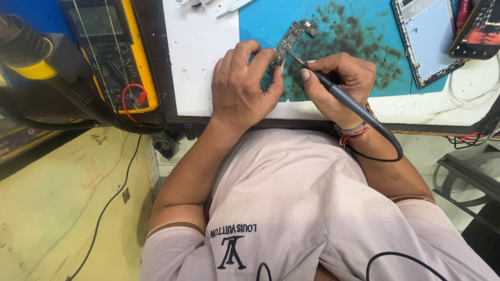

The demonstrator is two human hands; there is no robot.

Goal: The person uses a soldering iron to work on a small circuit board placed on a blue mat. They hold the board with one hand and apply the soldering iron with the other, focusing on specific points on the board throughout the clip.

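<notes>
Your left hand curls closed around the near end of a narrow phone circuit board, thumb and fingers pinching it against the blue work mat. Your right hand sits just right of the board, closed in a pen grip on a dark soldering iron, whose fine tip touches the board's near half. The iron's cord loops back past your wrist toward your chest. Well right of the board, an opened phone frame lies on the mat. Far left of the board, off the mat, a yellow multimeter lies face up with a red lead plugged in.
</notes>
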